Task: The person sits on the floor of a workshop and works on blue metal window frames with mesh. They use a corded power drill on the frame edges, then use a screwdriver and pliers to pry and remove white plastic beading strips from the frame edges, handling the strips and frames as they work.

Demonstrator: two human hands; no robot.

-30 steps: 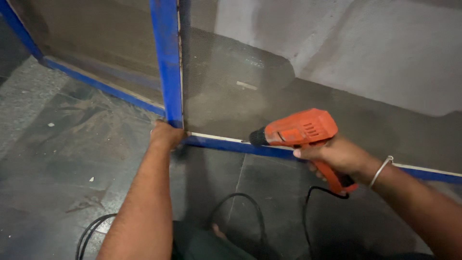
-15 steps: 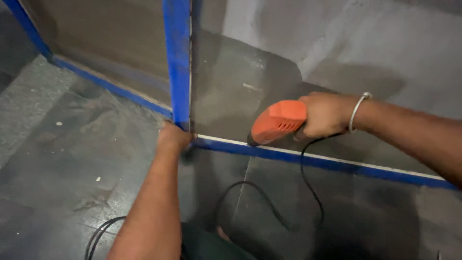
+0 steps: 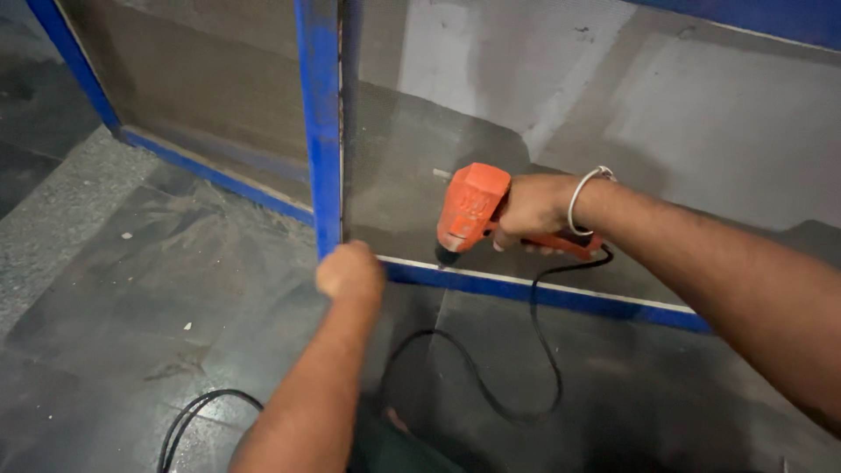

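1. Orange corded power drill (image 3: 471, 208) with a blocky plastic body, pointing nose down at the white strip (image 3: 526, 285) running along the top of the blue painted metal frame's (image 3: 321, 131) bottom rail (image 3: 543, 296), just right of the frame's upright post.
2. Being held by the right hand (image 3: 530, 210), fingers wrapping tightly around the drill's handle, thumb side facing the frame's mesh.
3. Wearing a thin silver bangle (image 3: 580, 194) at the right wrist, just right of the drill and in front of the frame's grey mesh panel (image 3: 491, 96).
4. Pressing against the foot of the frame's upright post with the left hand (image 3: 350, 270), fingers curling into a closed fist right at the corner where post and bottom rail are meeting; hard to tell whether anything small is being pinched inside.
5. Trailing down from the drill's handle, a black power cord (image 3: 534, 350), looping over the dark stone floor (image 3: 131, 289) in front of the frame's bottom rail.
6. Lying farther left of the frame's post, near the lower edge of the view, a second black cable loop (image 3: 188, 420).
7. Standing behind the frame, a pale grey wall (image 3: 727, 131), showing through the mesh.
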